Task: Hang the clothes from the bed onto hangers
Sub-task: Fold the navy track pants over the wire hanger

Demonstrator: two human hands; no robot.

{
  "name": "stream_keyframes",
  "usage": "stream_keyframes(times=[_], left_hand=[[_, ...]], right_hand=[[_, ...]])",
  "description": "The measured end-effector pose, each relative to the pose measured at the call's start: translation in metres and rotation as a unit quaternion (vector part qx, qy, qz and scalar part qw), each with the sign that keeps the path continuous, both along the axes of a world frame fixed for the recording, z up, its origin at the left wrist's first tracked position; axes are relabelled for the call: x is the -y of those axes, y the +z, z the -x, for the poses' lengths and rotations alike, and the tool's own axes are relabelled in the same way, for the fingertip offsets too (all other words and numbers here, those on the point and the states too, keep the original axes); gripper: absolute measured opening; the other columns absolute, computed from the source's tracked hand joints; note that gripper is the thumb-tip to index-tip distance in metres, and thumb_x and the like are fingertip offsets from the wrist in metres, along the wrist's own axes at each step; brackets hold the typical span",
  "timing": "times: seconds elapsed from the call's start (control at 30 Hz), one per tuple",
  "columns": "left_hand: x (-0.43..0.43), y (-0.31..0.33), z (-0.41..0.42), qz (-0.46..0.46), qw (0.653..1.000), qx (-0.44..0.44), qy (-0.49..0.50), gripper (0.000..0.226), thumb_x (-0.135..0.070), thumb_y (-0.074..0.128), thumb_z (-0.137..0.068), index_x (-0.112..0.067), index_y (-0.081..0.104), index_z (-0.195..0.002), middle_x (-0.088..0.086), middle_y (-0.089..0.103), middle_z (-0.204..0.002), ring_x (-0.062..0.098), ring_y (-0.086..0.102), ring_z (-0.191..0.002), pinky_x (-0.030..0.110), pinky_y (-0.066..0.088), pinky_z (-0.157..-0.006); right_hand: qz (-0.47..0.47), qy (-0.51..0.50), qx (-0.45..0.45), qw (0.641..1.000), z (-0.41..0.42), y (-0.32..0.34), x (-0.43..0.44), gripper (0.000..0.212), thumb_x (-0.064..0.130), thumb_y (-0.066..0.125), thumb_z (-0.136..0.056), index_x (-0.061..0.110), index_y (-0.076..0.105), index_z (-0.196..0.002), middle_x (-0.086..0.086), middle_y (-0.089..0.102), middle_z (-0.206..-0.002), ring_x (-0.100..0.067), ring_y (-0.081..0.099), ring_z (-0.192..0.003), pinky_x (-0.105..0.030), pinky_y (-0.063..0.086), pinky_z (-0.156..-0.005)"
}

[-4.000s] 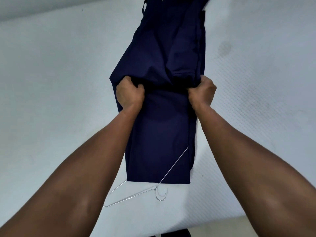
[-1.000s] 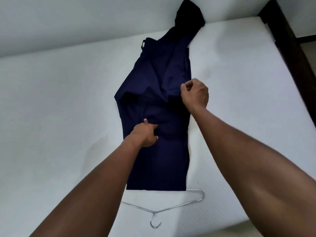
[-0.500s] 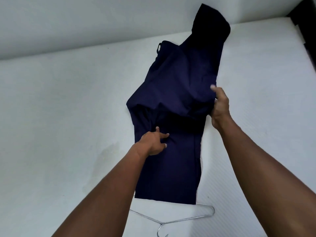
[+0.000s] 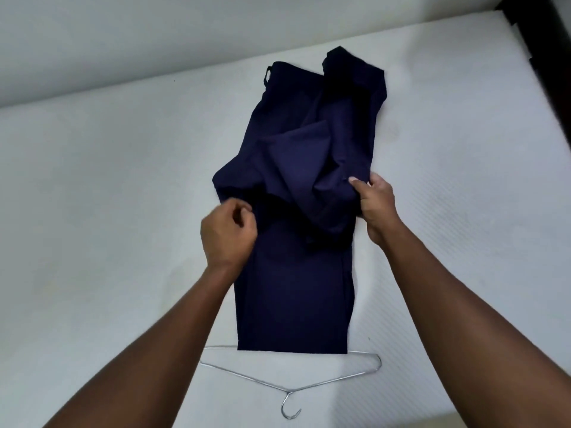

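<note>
Your right hand (image 4: 375, 205) pinches the navy trousers' (image 4: 296, 288) folded edge at 3 o'clock; your left hand (image 4: 227, 234) hovers loosely curled, empty, at 9 o'clock; the wire hanger (image 4: 290, 386) lies at 6.

My left hand (image 4: 227, 234) and right hand (image 4: 375, 206) are bare: no gloves, rings, watch or bands seen on them. Both my forearms are uncovered from wrist to the frame's lower edge; no sleeve or cuff shows. Fingernails are short and plain. No markings are seen on either arm.
</note>
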State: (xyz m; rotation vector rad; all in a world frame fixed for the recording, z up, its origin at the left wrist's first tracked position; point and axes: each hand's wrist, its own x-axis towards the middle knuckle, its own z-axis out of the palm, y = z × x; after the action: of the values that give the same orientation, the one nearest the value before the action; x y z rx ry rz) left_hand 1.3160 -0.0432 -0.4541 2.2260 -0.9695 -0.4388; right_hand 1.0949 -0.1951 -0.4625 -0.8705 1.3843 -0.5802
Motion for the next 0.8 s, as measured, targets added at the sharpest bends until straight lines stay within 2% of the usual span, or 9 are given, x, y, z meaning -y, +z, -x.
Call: stream_keyframes(times=[0.07,0.17,0.23,0.3,0.4,0.5,0.63,0.7,0.8], left_hand=[[0.021,0.007,-0.008,0.052,0.999,0.004,0.001,0.024,-0.014,0.058,-0.084,-0.019,0.072,-0.102,-0.005,0.07,-0.095,0.013,0.064,-0.084,0.038,0.054,-0.082],[0.049,0.024,-0.017,0.072,0.993,-0.051,-0.078,0.065,-0.012,0.057,-0.073,-0.02,0.055,-0.138,-0.002,0.058,-0.132,0.017,0.055,-0.123,0.032,0.047,-0.105],[0.06,0.031,-0.022,-0.015,0.977,-0.089,-0.192,0.088,-0.019,0.058,-0.069,-0.027,0.036,-0.154,-0.004,0.054,-0.143,0.018,0.051,-0.132,0.035,0.042,-0.111],[0.058,0.031,-0.022,-0.163,0.939,-0.067,-0.296,0.098,-0.025,0.059,-0.068,-0.032,0.023,-0.159,-0.002,0.061,-0.137,0.024,0.057,-0.125,0.045,0.043,-0.109],[0.031,0.019,-0.022,-0.304,0.883,0.062,-0.352,0.059,-0.023,0.06,-0.078,-0.026,0.048,-0.136,0.003,0.07,-0.109,0.034,0.064,-0.105,0.044,0.049,-0.089],[-0.011,0.011,-0.021,-0.352,0.878,0.054,-0.321,0.013,-0.018,0.058,-0.082,-0.025,0.055,-0.093,-0.004,0.063,-0.087,0.03,0.06,-0.09,0.039,0.04,-0.081],[-0.064,-0.002,-0.025,-0.422,0.863,-0.052,-0.274,0.017,-0.021,0.061,-0.071,-0.024,0.067,-0.087,-0.005,0.07,-0.085,0.025,0.064,-0.083,0.037,0.054,-0.08],[-0.08,-0.004,-0.025,-0.399,0.873,-0.114,-0.258,0.029,-0.03,0.062,-0.064,-0.03,0.071,-0.091,-0.009,0.073,-0.087,0.02,0.068,-0.083,0.037,0.057,-0.079],[-0.087,-0.001,-0.022,-0.316,0.913,-0.164,-0.201,0.007,-0.025,0.075,-0.078,-0.028,0.071,-0.083,-0.01,0.073,-0.082,0.014,0.066,-0.08,0.03,0.053,-0.076]], right_hand=[[0.026,0.006,0.034,0.999,-0.003,0.005,-0.011,0.013,0.01,0.066,-0.089,0.016,0.074,-0.095,0.0,0.074,-0.093,-0.016,0.067,-0.086,-0.028,0.053,-0.072],[0.006,0.098,0.043,0.994,0.006,0.015,-0.037,0.011,0.008,0.06,-0.059,0.017,0.054,-0.059,-0.004,0.052,-0.067,-0.019,0.049,-0.065,-0.032,0.038,-0.062],[-0.051,0.105,0.085,0.99,0.015,0.016,-0.053,0.009,0.013,0.064,-0.063,0.017,0.056,-0.065,-0.002,0.057,-0.07,-0.017,0.056,-0.064,-0.032,0.044,-0.065],[-0.107,0.099,0.115,0.983,0.018,0.016,-0.065,0.023,0.035,0.072,-0.083,0.014,0.07,-0.093,-0.002,0.075,-0.094,-0.021,0.073,-0.082,-0.037,0.057,-0.078],[-0.07,0.035,0.05,0.996,0.012,0.015,-0.079,0.025,0.034,0.066,-0.101,0.017,0.071,-0.12,0.003,0.079,-0.111,-0.019,0.075,-0.104,-0.034,0.062,-0.08],[-0.06,0.024,0.038,0.997,0.018,0.011,-0.095,0.011,0.007,0.068,-0.092,0.01,0.073,-0.101,0.002,0.079,-0.096,-0.017,0.074,-0.09,-0.026,0.058,-0.073],[-0.112,0.067,0.012,0.991,0.032,0.008,-0.115,0.023,0.022,0.071,-0.057,0.013,0.068,-0.078,0.005,0.071,-0.081,-0.019,0.065,-0.082,-0.029,0.05,-0.072],[-0.128,0.011,0.036,0.991,0.034,0.007,-0.121,0.041,0.039,0.079,-0.073,0.013,0.074,-0.104,0.005,0.078,-0.103,-0.021,0.073,-0.1,-0.038,0.055,-0.087],[-0.048,-0.052,0.003,0.998,0.031,0.008,-0.123,0.018,0.023,0.065,-0.1,0.018,0.073,-0.116,0.006,0.078,-0.111,-0.012,0.073,-0.102,-0.033,0.059,-0.088]])
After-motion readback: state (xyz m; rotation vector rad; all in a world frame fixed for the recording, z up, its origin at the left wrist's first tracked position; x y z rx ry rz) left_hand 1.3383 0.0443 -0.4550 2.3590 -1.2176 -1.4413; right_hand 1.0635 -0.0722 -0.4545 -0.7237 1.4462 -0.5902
